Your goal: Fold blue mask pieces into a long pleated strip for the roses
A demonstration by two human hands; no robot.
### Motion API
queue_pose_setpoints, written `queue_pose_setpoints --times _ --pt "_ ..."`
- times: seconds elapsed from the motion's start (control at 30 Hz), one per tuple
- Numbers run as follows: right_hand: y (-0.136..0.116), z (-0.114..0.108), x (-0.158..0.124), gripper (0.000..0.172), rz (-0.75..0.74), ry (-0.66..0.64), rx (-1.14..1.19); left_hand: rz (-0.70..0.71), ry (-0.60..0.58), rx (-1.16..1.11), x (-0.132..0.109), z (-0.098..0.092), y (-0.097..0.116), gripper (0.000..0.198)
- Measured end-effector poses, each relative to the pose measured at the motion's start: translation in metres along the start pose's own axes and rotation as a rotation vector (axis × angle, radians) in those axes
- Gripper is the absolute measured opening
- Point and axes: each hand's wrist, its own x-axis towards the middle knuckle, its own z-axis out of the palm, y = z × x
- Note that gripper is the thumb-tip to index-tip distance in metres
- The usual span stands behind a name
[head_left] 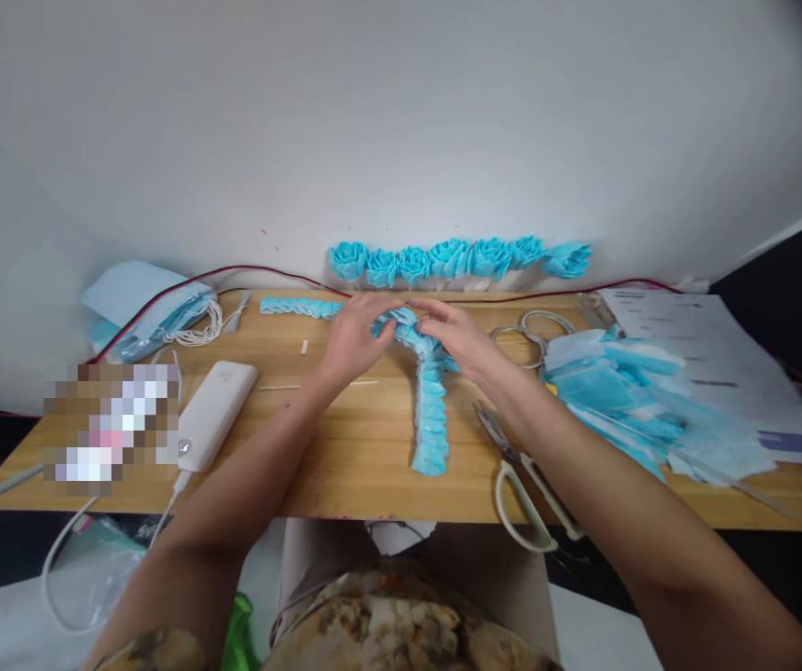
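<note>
left hand (pixel 359 337), right hand (pixel 453 337): both pinching blue strip (pixel 432 424) | strip: near back edge of surface (pixel 345 447), one end toward front edge | advisable: light grip, even folds, ends untwisted

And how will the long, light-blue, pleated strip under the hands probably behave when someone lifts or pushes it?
Likely floppy: the strip bends beside the bare right hand instead of running straight. Probably light for its size, since the folds look thin. It seems unlikely to roll, because its near part lies flat on the light-brown wooden table.
</note>
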Motion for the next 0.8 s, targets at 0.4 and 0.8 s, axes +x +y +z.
queue_pose_setpoints --times 0.4,0.8 --pt "-0.005 0.007 -0.005 0.053 0.008 -0.006 -0.052 0.067 0.021 0.075 0.003 -0.005 -0.004 0.020" --pt "-0.012 0.010 -0.013 0.057 0.015 -0.011 -0.063 -0.049 0.170 -0.148 0.000 0.007 -0.004 0.018"
